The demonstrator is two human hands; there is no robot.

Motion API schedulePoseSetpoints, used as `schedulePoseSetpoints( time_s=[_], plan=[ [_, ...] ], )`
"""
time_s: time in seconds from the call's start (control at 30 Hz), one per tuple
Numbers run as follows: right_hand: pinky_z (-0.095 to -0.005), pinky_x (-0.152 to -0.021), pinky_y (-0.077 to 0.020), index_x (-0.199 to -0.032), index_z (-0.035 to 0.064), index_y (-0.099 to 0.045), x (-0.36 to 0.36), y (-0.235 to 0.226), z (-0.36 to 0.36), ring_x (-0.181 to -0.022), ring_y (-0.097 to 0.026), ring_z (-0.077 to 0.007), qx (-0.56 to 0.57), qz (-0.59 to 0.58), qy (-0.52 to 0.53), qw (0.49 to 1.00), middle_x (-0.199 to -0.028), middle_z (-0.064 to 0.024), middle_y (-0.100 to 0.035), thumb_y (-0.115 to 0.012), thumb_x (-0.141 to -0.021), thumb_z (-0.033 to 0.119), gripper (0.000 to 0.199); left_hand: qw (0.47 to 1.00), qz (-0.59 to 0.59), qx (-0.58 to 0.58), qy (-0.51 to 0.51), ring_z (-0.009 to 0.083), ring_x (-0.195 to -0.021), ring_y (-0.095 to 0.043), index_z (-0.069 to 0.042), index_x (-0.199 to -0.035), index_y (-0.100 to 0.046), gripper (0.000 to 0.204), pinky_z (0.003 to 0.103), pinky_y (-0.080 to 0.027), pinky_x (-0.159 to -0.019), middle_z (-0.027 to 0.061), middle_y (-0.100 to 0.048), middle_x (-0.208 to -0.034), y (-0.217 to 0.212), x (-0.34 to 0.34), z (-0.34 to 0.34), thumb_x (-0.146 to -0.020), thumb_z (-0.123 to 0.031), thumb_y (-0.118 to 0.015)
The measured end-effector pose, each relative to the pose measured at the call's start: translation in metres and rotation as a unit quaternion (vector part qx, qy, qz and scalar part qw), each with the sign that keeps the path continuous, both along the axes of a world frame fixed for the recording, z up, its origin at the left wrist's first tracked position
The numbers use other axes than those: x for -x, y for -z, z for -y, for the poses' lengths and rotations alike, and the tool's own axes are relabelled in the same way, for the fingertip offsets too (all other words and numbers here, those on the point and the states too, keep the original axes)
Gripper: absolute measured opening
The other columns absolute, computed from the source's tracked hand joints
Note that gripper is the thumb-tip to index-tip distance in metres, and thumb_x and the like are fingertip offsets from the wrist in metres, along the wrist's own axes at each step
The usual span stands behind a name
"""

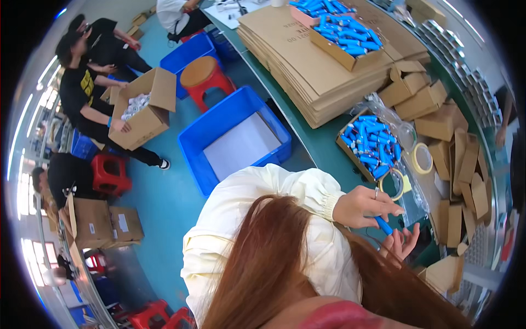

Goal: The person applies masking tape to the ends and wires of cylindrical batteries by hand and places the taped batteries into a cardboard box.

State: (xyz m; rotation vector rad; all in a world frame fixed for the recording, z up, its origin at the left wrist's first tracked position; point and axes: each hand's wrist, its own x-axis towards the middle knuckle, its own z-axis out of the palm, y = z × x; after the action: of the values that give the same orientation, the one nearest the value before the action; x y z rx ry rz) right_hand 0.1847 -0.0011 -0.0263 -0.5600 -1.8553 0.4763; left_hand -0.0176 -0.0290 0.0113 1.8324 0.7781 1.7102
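Observation:
A small blue cylinder (384, 225), battery-like in shape, is between my two hands over the green table. My left hand (361, 207), with a ring and a cream sleeve cuff, has its bent fingers at the upper end. The fingertips of my right hand (402, 244) pinch the lower end, while its other fingers spread apart. Most of my right forearm is hidden. Just beyond the hands, a cardboard box (357, 164) holds many similar blue cylinders (372, 137). Two rolls of tape, one yellowish (391, 185) and one cream (422, 159), lie beside it.
Stacked flat cardboard (307, 71) bears another carton of blue cylinders (350, 35). Small open cardboard boxes (466, 170) crowd the right side. A blue bin (197, 164) and a red stool (205, 82) stand left of the table. A person carries an open carton (143, 123).

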Motion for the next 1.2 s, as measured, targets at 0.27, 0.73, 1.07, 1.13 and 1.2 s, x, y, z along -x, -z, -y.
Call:
schedulePoseSetpoints(
  time_s=[0.27, 0.73, 1.07, 1.13, 1.2],
  plan=[
    [-0.0368, -0.087, -0.0418, -0.096, -0.0069, -0.058, 0.027, -0.026, 0.004, -0.104, -0.051, -0.0297, 0.099, 0.014, -0.014, 0.995, -0.125, -0.0242, -0.045, -0.049, -0.088, 0.009, 0.020, 0.999, -0.018, -0.009, -0.039, 0.0225, -0.074, -0.065, 0.001, -0.110, -0.059, 0.038, 0.029, -0.053, -0.065, 0.0160, -0.060, -0.100, -0.005, 0.004, 0.001, -0.072, 0.002, -0.068],
    [-0.0384, -0.081, -0.0450, -0.098, -0.0069, -0.058, 0.035, -0.031, 0.000, -0.097, -0.056, -0.0353, -0.010, 0.168, 0.109, 0.980, -0.117, -0.0231, -0.053, -0.041, -0.091, 0.014, 0.028, 0.998, -0.026, 0.053, -0.025, 0.0278, -0.085, -0.062, 0.001, -0.118, -0.054, 0.052, 0.032, -0.052, -0.074, 0.0173, -0.058, -0.106, 0.009, -0.004, -0.006, -0.068, 0.003, -0.069],
    [-0.0350, -0.075, -0.0500, -0.100, -0.0062, -0.062, 0.038, -0.010, -0.006, -0.091, -0.062, -0.0328, -0.038, 0.152, 0.112, 0.981, -0.104, -0.0211, -0.062, -0.058, -0.079, -0.004, 0.021, 0.996, -0.042, 0.075, -0.037, 0.0261, -0.084, -0.062, 0.002, -0.121, -0.050, 0.060, 0.032, -0.052, -0.074, 0.0166, -0.059, -0.105, 0.011, -0.008, -0.014, -0.064, 0.006, -0.070],
    [-0.0339, -0.076, -0.0505, -0.101, -0.0067, -0.061, 0.035, -0.001, -0.004, -0.093, -0.062, -0.0325, -0.025, 0.119, 0.120, 0.985, -0.105, -0.0221, -0.061, -0.057, -0.079, -0.006, 0.023, 0.995, -0.026, 0.091, -0.029, 0.0250, -0.085, -0.062, 0.003, -0.121, -0.050, 0.061, 0.032, -0.052, -0.073, 0.0161, -0.060, -0.104, 0.011, -0.011, -0.015, -0.064, 0.006, -0.071],
    [-0.0328, -0.077, -0.0509, -0.102, -0.0072, -0.061, 0.035, 0.003, -0.002, -0.095, -0.062, -0.0322, -0.013, 0.086, 0.127, 0.988, -0.107, -0.0231, -0.060, -0.057, -0.078, -0.008, 0.024, 0.995, -0.016, 0.088, -0.034, 0.0245, -0.084, -0.062, 0.003, -0.121, -0.050, 0.061, 0.032, -0.052, -0.072, 0.0158, -0.060, -0.103, 0.012, -0.014, -0.016, -0.064, 0.005, -0.071]
  ],
)
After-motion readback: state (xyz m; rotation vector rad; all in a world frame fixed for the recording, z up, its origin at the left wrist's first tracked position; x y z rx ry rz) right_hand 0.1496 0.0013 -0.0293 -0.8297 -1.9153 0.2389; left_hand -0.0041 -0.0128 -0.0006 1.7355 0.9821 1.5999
